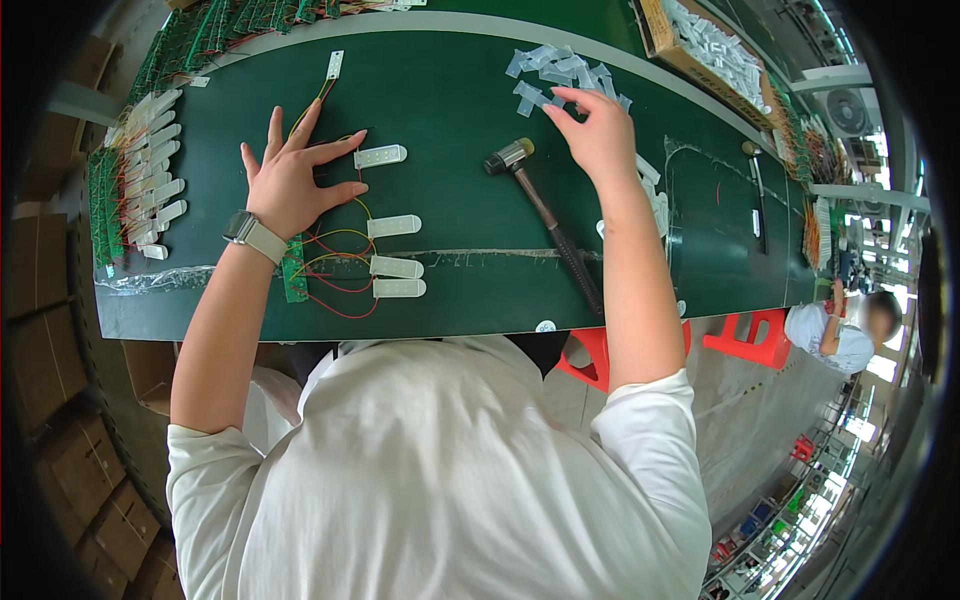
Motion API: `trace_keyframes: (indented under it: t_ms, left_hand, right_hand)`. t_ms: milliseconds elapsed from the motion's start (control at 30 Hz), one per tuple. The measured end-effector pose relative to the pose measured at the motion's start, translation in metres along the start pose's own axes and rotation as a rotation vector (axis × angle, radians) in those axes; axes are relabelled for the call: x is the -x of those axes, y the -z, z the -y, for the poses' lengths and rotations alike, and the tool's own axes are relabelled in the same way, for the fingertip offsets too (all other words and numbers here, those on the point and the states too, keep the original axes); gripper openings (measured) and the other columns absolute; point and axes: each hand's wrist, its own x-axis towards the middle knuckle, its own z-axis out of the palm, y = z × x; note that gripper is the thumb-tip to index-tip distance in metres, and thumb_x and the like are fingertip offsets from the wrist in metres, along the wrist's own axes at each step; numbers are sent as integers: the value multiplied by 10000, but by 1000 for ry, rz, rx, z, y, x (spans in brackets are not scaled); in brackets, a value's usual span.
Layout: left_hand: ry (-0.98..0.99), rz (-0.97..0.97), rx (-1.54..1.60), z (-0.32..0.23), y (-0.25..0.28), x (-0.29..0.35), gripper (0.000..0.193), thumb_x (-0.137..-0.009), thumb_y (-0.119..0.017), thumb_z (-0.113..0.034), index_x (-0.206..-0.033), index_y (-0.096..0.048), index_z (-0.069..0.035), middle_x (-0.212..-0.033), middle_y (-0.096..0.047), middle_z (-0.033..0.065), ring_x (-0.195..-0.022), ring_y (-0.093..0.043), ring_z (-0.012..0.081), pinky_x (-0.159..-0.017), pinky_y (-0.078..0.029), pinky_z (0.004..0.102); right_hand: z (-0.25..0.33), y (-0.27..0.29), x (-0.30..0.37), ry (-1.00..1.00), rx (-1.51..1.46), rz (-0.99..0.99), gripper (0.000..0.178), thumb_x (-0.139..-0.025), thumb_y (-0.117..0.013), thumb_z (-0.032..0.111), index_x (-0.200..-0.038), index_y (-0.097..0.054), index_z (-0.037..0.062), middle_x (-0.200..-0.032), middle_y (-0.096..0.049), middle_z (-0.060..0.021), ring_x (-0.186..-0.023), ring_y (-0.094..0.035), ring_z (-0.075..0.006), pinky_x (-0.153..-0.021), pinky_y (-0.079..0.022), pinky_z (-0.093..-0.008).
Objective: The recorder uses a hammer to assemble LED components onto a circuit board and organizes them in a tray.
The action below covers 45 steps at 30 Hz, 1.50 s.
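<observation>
My left hand (290,178) is spread over thin red and yellow wires, its index fingertip and thumb tip beside the nearest white LED strip (381,156). More white strips, such as one (395,226) below it, lie in a column, wired to a small green circuit board (294,270) partly under my left wrist. Another small white strip (335,65) sits beyond my fingers on its wires. At the pile of translucent plastic pieces (565,68), my right hand (598,130) pinches one clear plastic piece (531,96) between thumb and index finger.
A mallet (540,200) with a dark grip lies between my arms. Wired boards and strips (150,185) crowd the table's left end. A carton of white parts (715,55) stands far right. Red stools (750,338) and a person (840,330) are beyond the near edge.
</observation>
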Motion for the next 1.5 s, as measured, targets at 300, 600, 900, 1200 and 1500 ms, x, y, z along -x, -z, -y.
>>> trace_keyframes:
  t_ms: [300, 600, 900, 1200, 1500]
  left_hand:
    - [-25, -75, 26, 5, -6, 5, 675, -736, -843, -591, -1376, -638, -521, -1723, -274, 7, -1603, -97, 404, -1171, -43, 804]
    - [-42, -101, 55, 10, -13, 6, 667, -742, -833, -629, -1372, -631, -544, -1720, -284, 6, -1602, -90, 415, -1167, -37, 806]
    - [-57, -129, 73, 11, -14, 6, 649, -734, -835, -638, -1348, -649, -544, -1708, -309, 30, -1600, -107, 415, -1170, -34, 807]
    - [-29, -107, 91, 8, -11, 7, 660, -719, -837, -649, -1344, -648, -551, -1709, -307, 14, -1604, -106, 399, -1163, -34, 818]
    - [-23, -108, 99, 9, -14, 6, 648, -724, -840, -637, -1338, -650, -555, -1712, -299, 16, -1602, -106, 405, -1161, -42, 821]
  right_hand:
    - [-11, -25, -19, 340, 225, -143, 215, -877, -788, 290, -967, -815, 97, -982, -736, -62, -985, -651, -300, -884, -533, -406]
    - [-2, -19, -15, 501, 455, -255, 187, -860, -810, 299, -903, -796, 117, -943, -783, 16, -956, -683, -170, -927, -440, -378]
    - [107, -24, 5, 837, 93, -14, 182, -779, -850, 186, -889, -760, 73, -914, -753, -9, -927, -660, -213, -899, -496, -405]
    - [139, -59, 5, 870, 96, 155, 141, -800, -833, 184, -883, -786, 80, -886, -742, 11, -931, -630, -202, -949, -486, -404]
    - [141, -68, 8, 845, 91, 179, 141, -812, -830, 190, -895, -793, 81, -898, -750, 1, -942, -633, -203, -966, -477, -414]
